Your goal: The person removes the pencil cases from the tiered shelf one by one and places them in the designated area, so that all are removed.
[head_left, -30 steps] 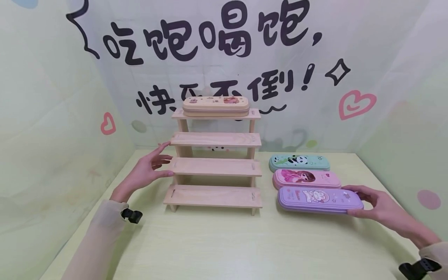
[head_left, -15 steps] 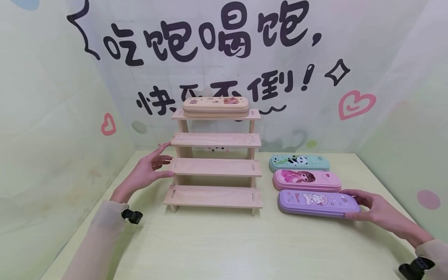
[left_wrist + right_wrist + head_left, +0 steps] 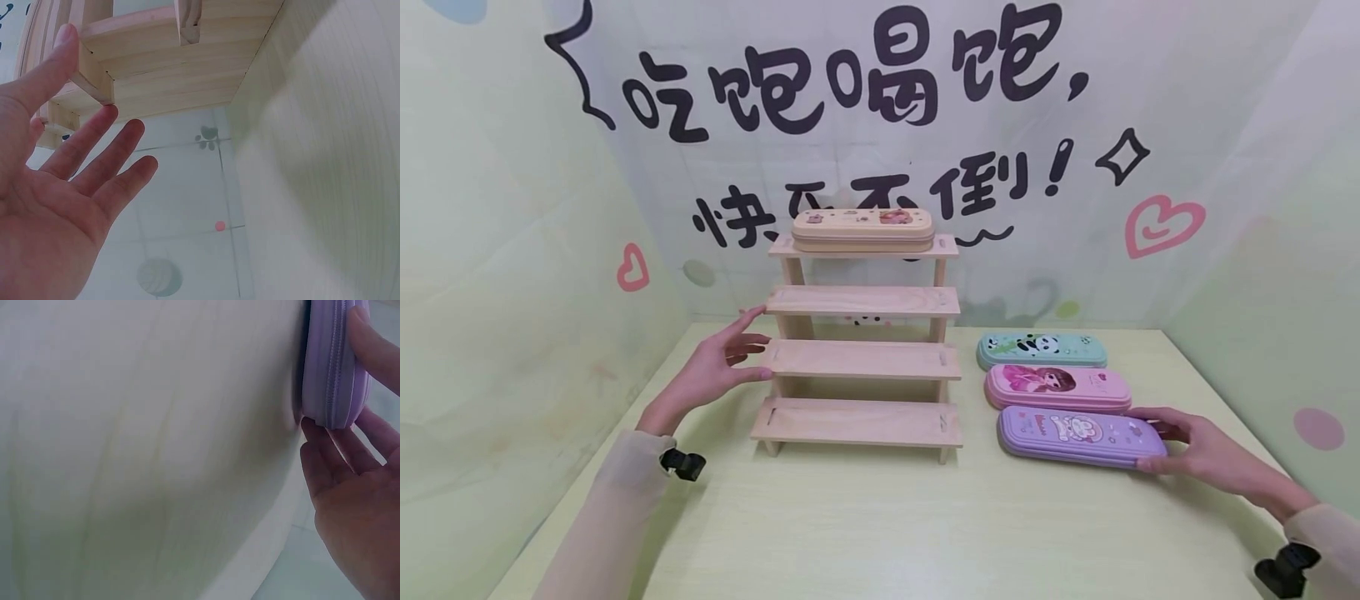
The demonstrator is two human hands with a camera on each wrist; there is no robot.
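My left hand (image 3: 718, 362) is at the left side of a four-step wooden display stand (image 3: 861, 358). Its thumb and index fingertip touch the step ends, while the other fingers (image 3: 119, 156) are spread and extended. My right hand (image 3: 1206, 454) grips the right end of a purple zippered pencil case (image 3: 1082, 436), thumb in front and fingers around the end and back. In the right wrist view the case's zipper (image 3: 335, 369) faces the camera. A pink pencil case (image 3: 1060, 386) and a green panda pencil case (image 3: 1041, 348) lie behind it.
A cream pencil case (image 3: 863, 231) rests on the stand's top step. Everything stands on a pale wood-grain table (image 3: 880, 525). A printed backdrop (image 3: 880, 150) with black lettering rises behind, with side panels left and right.
The purple pencil case in my right hand has come down slightly and shifted a little left, settling by the pink one. My left hand stays at the stand.
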